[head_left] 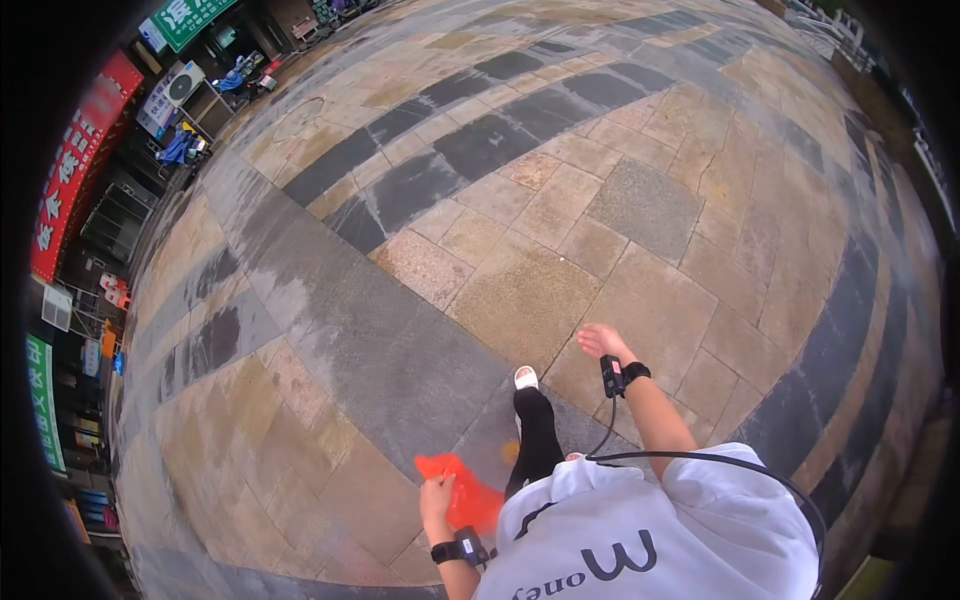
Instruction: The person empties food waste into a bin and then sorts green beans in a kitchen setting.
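Note:
My left hand (437,494) is closed on the top of a red plastic bag (470,496), which hangs beside my black-trousered leg (537,436). What the bag contains, if anything, cannot be made out. Out in front of my body on the other side, my right hand (601,341) is empty, with its fingers stretched out above the paving. Each wrist wears a black strap with a small device (612,376), and a black cable (720,463) runs from the right one around my white shirt. One white shoe (526,377) shows on the ground ahead.
Wet-looking stone paving (530,290) in tan and dark grey slabs spreads ahead. Shopfronts with a red sign (85,160) and green signs line the left side. Covered scooters (183,147) and an air-conditioner unit (183,84) stand near them.

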A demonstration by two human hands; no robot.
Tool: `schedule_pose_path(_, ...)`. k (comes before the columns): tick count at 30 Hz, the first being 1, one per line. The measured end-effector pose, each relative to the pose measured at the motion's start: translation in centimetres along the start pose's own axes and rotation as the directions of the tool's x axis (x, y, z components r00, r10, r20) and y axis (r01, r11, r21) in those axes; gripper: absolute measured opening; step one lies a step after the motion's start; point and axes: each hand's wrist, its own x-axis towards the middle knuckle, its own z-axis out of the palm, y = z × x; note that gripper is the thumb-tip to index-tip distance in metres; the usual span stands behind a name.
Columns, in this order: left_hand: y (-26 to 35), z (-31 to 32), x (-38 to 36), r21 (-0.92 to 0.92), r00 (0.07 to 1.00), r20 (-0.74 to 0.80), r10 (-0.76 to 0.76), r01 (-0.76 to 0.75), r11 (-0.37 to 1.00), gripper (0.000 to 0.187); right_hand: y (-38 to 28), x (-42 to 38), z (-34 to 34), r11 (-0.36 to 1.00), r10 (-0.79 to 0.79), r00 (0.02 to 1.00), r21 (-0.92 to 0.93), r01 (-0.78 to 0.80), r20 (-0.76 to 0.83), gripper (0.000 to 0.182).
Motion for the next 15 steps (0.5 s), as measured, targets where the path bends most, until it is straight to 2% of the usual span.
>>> schedule_pose_path(3, 3.0, -1.4, 8.6, -0.014, 0.999, 0.024, 0.047, -0.047, 0.999, 0.034, -2.9, 5.4, 4.3, 0.995, 0.092, 0.995, -0.022, -0.093, -0.031, 0.029)
schedule_pose_path(5, 5.2, -2.6, 14.7, 0.017, 0.999, 0.006, 0.037, -0.038, 0.999, 0.034, -4.0, 8.8, 3.1, 0.984, 0.169, 0.982, -0.035, -0.173, -0.089, 0.028)
schedule_pose_path(6, 6.8, -4.2, 17.7, 0.033, 0.999, -0.005, 0.034, -0.034, 0.999, 0.034, -2.3, 13.1, -0.4, 0.973, 0.209, 0.956, -0.056, -0.225, -0.208, 0.028)
schedule_pose_path(7, 8.7, -5.7, 20.7, 0.058, 0.998, -0.016, 0.064, -0.063, 0.996, 0.034, -3.3, 12.6, -0.9, 0.962, 0.234, 0.911, -0.052, -0.267, -0.339, 0.025)
schedule_pose_path(8, 10.8, -7.1, 23.6, 0.077, 0.996, -0.018, 0.089, -0.087, 0.993, 0.033, -1.0, 16.2, -6.3, 0.814, 0.043, 0.931, -0.528, -0.243, -0.362, 0.019)
schedule_pose_path(9, 12.8, -8.3, 26.7, 0.094, 0.993, -0.021, 0.114, -0.112, 0.989, 0.033, -4.9, 13.3, -3.7, 0.925, 0.268, 0.79, -0.083, -0.372, -0.552, 0.016)
schedule_pose_path(10, 14.7, -9.2, 30.0, 0.075, 0.993, -0.003, 0.121, -0.12, 0.99, 0.033, -5.5, 13.7, -6.7, 0.858, 0.483, 0.848, 0.31, -0.409, -0.217, 0.013)
schedule_pose_path(11, 16.2, -10.3, 33.4, 0.062, 0.992, 0.017, 0.126, -0.127, 0.99, 0.032, -9.7, 10.3, -1.6, 0.948, 0.314, 0.849, 0.188, -0.257, -0.425, 0.011)
schedule_pose_path(12, 17.9, -11.2, 36.5, 0.051, 0.991, 0.041, 0.13, -0.132, 0.99, 0.032, -8.2, 13.6, -5.2, 0.956, 0.294, 0.791, 0.172, -0.238, -0.537, 0.012)
schedule_pose_path(15, 24.4, -14.1, 44.9, 0.109, 0.974, 0.063, 0.219, -0.224, 0.968, 0.031, -11.4, 15.5, -3.5, 0.932, 0.356, 0.704, 0.289, -0.218, -0.615, 0.014)
